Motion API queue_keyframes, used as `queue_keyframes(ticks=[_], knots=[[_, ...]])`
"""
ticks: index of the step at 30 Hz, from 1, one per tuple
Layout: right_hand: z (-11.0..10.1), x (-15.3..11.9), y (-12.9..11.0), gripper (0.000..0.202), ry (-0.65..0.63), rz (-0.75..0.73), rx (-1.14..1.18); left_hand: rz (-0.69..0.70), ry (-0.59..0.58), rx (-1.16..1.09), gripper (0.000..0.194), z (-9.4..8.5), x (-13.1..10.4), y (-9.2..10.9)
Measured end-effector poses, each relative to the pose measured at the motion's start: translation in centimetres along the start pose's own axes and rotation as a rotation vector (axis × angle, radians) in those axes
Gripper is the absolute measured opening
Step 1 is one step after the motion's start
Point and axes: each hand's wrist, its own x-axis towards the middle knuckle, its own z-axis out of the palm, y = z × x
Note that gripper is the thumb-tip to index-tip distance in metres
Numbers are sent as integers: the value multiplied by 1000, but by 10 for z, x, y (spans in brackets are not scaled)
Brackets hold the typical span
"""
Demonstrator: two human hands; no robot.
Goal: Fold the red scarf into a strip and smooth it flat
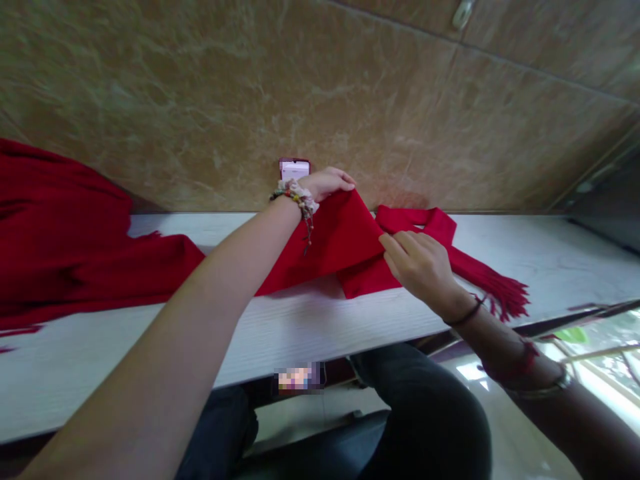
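Note:
A red scarf lies across the pale table, part of it lifted between my hands. My left hand pinches its upper edge close to the wall. Lower and to the right, my right hand grips another point along the slanting edge, fingers curled and knuckles up. Beneath and beyond the right hand, a folded part of red cloth ends in a fringe. On the left, a larger heap of red cloth reaches toward the scarf; my left forearm hides where they meet.
A phone with a lit screen stands against the brown marbled wall, behind my left wrist. The white wood-grain table is narrow, with its front edge above my legs. A blurred-out patch shows just below that edge.

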Motion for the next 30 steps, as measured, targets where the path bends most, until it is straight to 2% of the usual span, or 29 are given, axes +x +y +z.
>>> queue_keyframes(ticks=[4,8,11,13,16,18,21,23,26,28,30], knots=[[25,-43,24,23,-115,92,-4,-73,-13,10,32,50,20,8],[55,-80,25,23,-293,140,77,-93,7,98,25,99,30,-7],[65,-92,22,25,-371,185,133,-97,19,177,20,121,37,-21],[64,-91,21,26,-414,222,163,-88,23,229,20,126,41,-27],[58,-84,23,28,-476,236,204,-55,40,303,25,123,41,-27],[54,-80,25,30,-460,203,219,-15,72,345,31,119,31,-21],[55,-78,30,33,-361,94,253,135,79,478,37,116,1,-13],[59,-81,34,35,-339,-7,302,229,-6,583,40,118,-24,-13],[66,-89,39,38,-360,-117,375,172,-205,643,50,124,-54,-22],[67,-95,42,40,-365,-136,404,137,-250,651,54,128,-64,-29],[66,-97,45,43,-381,-138,432,139,-234,649,54,130,-68,-32]])
